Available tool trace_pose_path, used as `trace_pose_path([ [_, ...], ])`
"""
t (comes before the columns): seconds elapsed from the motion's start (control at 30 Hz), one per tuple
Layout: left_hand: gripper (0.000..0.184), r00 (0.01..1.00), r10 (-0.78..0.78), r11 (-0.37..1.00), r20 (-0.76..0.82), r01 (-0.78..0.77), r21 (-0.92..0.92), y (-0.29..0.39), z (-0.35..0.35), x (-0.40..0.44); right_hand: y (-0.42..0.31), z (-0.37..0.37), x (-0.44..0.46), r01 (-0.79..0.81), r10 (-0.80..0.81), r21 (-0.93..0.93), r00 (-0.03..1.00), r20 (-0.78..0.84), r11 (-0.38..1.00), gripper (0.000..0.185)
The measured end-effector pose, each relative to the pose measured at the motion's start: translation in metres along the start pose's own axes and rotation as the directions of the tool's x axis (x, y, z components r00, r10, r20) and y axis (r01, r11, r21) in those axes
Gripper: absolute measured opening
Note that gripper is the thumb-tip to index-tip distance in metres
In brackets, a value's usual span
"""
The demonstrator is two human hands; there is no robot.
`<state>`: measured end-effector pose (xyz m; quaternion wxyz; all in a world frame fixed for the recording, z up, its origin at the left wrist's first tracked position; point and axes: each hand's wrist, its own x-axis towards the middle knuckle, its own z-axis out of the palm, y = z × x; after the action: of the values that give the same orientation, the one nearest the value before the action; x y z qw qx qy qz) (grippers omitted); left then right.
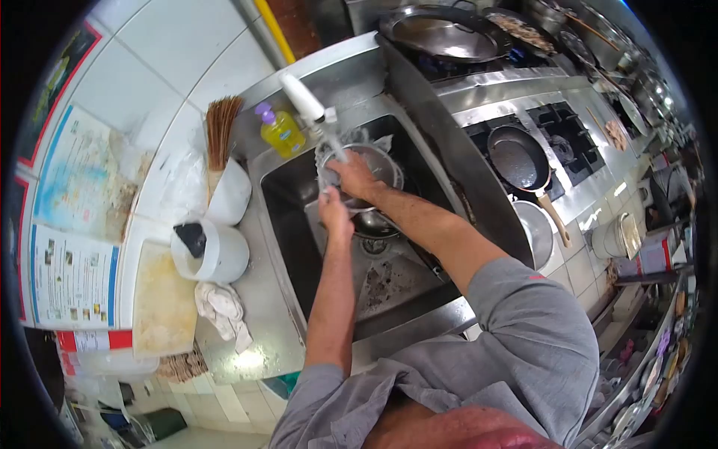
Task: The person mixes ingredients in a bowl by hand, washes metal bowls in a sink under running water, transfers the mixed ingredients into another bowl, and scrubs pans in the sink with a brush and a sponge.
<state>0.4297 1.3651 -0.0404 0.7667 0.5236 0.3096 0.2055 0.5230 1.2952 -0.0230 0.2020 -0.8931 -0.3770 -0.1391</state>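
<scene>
Water runs from the white faucet (301, 97) into a round metal bowl (387, 170) held in the sink (288, 224). My left hand (336, 213) grips the bowl's near-left rim, thumb up along the edge. Inside the bowl, under the stream, is my right hand (356, 178), its fingers closed together near the left wall; whatever they hold is hidden by water and glare. Below the bowl, another shiny metal vessel (374, 223) shows in part. Dark scraps (383, 283) lie on the sink floor close to me.
A yellow soap bottle (281, 132) stands behind the sink. On the left are a brush (221, 127), a white container (213, 251) and a crumpled cloth (222, 310). Right of the sink wall, a frying pan (517, 159) sits on a stove; a wok (449, 34) is farther back.
</scene>
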Motion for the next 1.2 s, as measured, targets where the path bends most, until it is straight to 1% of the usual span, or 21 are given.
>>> trace_pose_path([
  [0.07, 0.034, 0.995, 0.095, 0.995, -0.017, -0.094, 0.023, 0.015, 0.001, -0.001, -0.016, 0.037, -0.010, -0.202, 0.043, 0.727, 0.972, 0.232, 0.656, 0.027],
  [0.13, 0.031, 0.919, 0.392, 0.888, -0.034, -0.368, 0.275, -0.001, -0.032, 0.041, -0.034, -0.022, -0.024, -0.338, -0.056, 0.392, 0.692, 0.720, 0.856, 0.032],
  [0.2, 0.030, 0.922, 0.380, 0.888, -0.071, -0.342, 0.308, 0.005, -0.049, 0.048, -0.027, -0.043, -0.045, -0.054, -0.015, 0.104, 0.821, 0.570, 0.993, 0.039],
  [0.3, 0.024, 0.954, 0.203, 0.978, -0.223, -0.207, 0.005, 0.009, -0.040, 0.022, -0.007, -0.009, -0.057, -0.303, 0.244, 0.250, 0.940, 0.240, 0.920, 0.055],
  [0.37, 0.035, 0.939, -0.183, 0.971, -0.292, 0.125, -0.204, 0.017, -0.016, -0.016, -0.026, 0.048, -0.071, -0.404, 0.781, 0.848, 0.624, -0.018, 0.343, 0.077],
  [0.43, 0.042, 0.931, -0.052, 0.971, -0.361, -0.038, -0.237, -0.028, -0.030, -0.001, -0.069, 0.017, -0.090, -0.463, 0.743, 0.746, 0.666, -0.063, 0.479, 0.079],
  [0.5, 0.043, 0.926, -0.377, 0.918, -0.018, 0.370, -0.144, -0.014, -0.047, -0.030, -0.060, -0.018, -0.082, -0.332, 0.515, 0.621, 0.846, -0.136, 0.710, 0.064],
  [0.53, 0.043, 0.923, -0.382, 0.916, -0.031, 0.374, -0.144, -0.016, -0.054, -0.036, -0.044, -0.026, -0.065, -0.259, 0.394, 0.584, 0.912, -0.114, 0.769, 0.051],
  [0.57, 0.040, 0.911, -0.403, 0.909, 0.089, 0.409, -0.078, -0.020, -0.061, -0.041, -0.026, -0.027, -0.044, -0.218, 0.324, 0.812, 0.945, 0.038, 0.542, 0.047],
  [0.6, 0.038, 0.883, -0.421, 0.901, 0.209, 0.433, -0.011, -0.024, -0.066, -0.045, -0.010, -0.027, -0.027, -0.438, 0.244, 0.877, 0.888, 0.389, 0.197, 0.046],
  [0.67, 0.034, 0.942, -0.294, 0.942, 0.161, 0.314, -0.117, -0.034, -0.057, -0.048, -0.011, -0.021, -0.025, -0.809, -0.113, 0.405, 0.492, 0.863, -0.425, 0.044],
  [0.7, 0.030, 0.981, -0.160, 0.961, 0.107, 0.180, -0.212, -0.038, -0.052, -0.044, -0.018, 0.013, -0.054, -0.660, 0.025, 0.700, 0.722, 0.691, -0.274, 0.045],
  [0.77, 0.030, 0.965, 0.207, 0.978, -0.164, -0.199, 0.063, -0.051, -0.058, -0.027, -0.056, 0.051, -0.097, -0.354, 0.008, 0.563, 0.842, 0.539, -0.747, 0.047],
  [0.8, 0.030, 0.910, 0.304, 0.913, -0.282, -0.194, 0.359, -0.045, -0.068, -0.019, -0.084, 0.038, -0.104, -0.293, 0.123, 0.427, 0.685, 0.718, -0.855, 0.050],
  [0.83, 0.030, 0.835, 0.412, 0.775, -0.363, -0.112, 0.622, -0.041, -0.084, -0.016, -0.095, 0.023, -0.111, -0.314, 0.104, 0.417, 0.681, 0.725, -0.853, 0.050],
  [0.93, 0.030, 0.916, 0.339, 0.662, -0.214, -0.070, 0.746, 0.001, -0.116, -0.037, -0.089, -0.005, -0.117, -0.311, 0.258, 0.589, 0.681, 0.686, -0.746, 0.047],
  [0.97, 0.030, 0.915, 0.332, 0.668, -0.228, -0.057, 0.742, 0.003, -0.125, -0.040, -0.065, -0.007, -0.107, -0.430, 0.307, 0.666, 0.646, 0.699, -0.610, 0.044],
  [1.03, 0.021, 0.950, 0.279, 0.419, 0.137, -0.249, 0.873, 0.007, -0.134, -0.043, -0.034, -0.019, -0.077, -0.589, 0.136, 0.808, 0.799, 0.586, -0.022, 0.036],
  [1.07, 0.016, 0.944, 0.211, 0.266, 0.253, -0.304, 0.915, 0.015, -0.126, -0.051, -0.032, -0.017, -0.063, -0.595, 0.121, 0.804, 0.797, 0.592, -0.014, 0.036],
  [1.13, 0.018, 0.926, 0.269, 0.337, 0.264, -0.347, 0.875, 0.006, -0.112, -0.054, -0.039, -0.014, -0.032, -0.414, -0.158, 0.622, 0.735, 0.659, 0.664, 0.028],
  [1.2, 0.021, 0.923, 0.316, 0.406, 0.221, -0.342, 0.847, 0.004, -0.111, -0.062, -0.054, -0.018, -0.021, -0.371, -0.152, 0.632, 0.772, 0.617, 0.681, 0.029],
])
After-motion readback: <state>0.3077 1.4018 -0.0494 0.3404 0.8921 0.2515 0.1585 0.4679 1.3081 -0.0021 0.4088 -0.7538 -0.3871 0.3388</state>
